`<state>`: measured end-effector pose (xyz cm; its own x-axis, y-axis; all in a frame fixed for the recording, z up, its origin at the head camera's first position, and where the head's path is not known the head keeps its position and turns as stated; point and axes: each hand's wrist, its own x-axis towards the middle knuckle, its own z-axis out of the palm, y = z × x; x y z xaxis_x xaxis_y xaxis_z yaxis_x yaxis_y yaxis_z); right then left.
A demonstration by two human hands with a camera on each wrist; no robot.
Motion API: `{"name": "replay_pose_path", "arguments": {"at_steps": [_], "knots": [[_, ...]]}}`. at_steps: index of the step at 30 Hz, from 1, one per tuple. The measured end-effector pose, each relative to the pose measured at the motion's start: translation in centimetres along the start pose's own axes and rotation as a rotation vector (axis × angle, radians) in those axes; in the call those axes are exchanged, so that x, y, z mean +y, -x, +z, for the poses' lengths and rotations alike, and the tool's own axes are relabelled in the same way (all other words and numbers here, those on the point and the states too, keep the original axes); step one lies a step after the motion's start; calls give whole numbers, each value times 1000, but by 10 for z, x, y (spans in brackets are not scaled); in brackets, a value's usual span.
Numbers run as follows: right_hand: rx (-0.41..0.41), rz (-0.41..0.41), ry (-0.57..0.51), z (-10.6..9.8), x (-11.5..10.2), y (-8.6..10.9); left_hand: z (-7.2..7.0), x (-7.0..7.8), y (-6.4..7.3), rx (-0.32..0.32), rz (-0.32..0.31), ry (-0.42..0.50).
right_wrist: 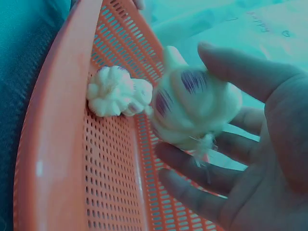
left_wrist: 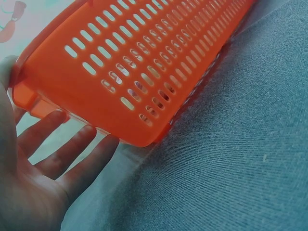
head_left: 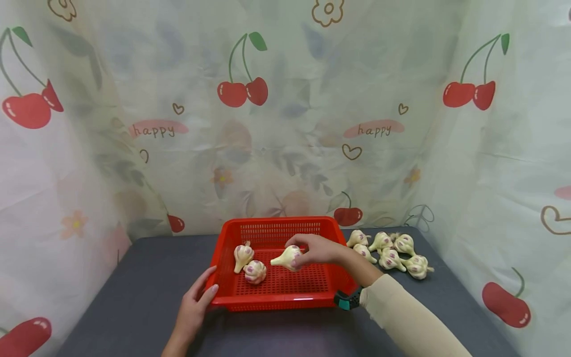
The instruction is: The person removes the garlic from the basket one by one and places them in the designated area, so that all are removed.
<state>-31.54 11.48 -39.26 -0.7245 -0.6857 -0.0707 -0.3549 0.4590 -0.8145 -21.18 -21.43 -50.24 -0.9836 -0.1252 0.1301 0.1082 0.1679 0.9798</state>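
Note:
A red plastic basket (head_left: 281, 300) with slotted walls stands on the dark table. My right hand (head_left: 314, 249) holds a garlic bulb (head_left: 287, 258) over it, pinched between thumb and fingers, its stem pointing left in the head view. The right wrist view shows the root tuft of this held garlic bulb (right_wrist: 192, 106) facing my palm. Two more garlic bulbs (head_left: 256, 272) lie on the basket floor, side by side at its left. At the basket's left end, my left hand (head_left: 194, 302) grips the rim, the thumb at the edge and the fingers (left_wrist: 72, 151) against the outer wall.
Several garlic bulbs (head_left: 390, 259) lie in a group on the dark table (head_left: 165, 267), right of the basket. A patterned curtain (head_left: 285, 148) hangs behind and along both sides. A dark band (head_left: 348, 300) is on my right wrist.

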Motion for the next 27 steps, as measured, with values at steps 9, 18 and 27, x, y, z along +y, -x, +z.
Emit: {"name": "replay_pose_path", "arguments": {"at_steps": [9,18,27], "knots": [[206,-27,91,-10,8,30,0,2,1,-6,-19,-2],[400,-35,138,-8,18,51,1,3,1,-12,-39,-2],[691,-150,191,-8,38,65,1,3,1,-19,-40,16]]}}
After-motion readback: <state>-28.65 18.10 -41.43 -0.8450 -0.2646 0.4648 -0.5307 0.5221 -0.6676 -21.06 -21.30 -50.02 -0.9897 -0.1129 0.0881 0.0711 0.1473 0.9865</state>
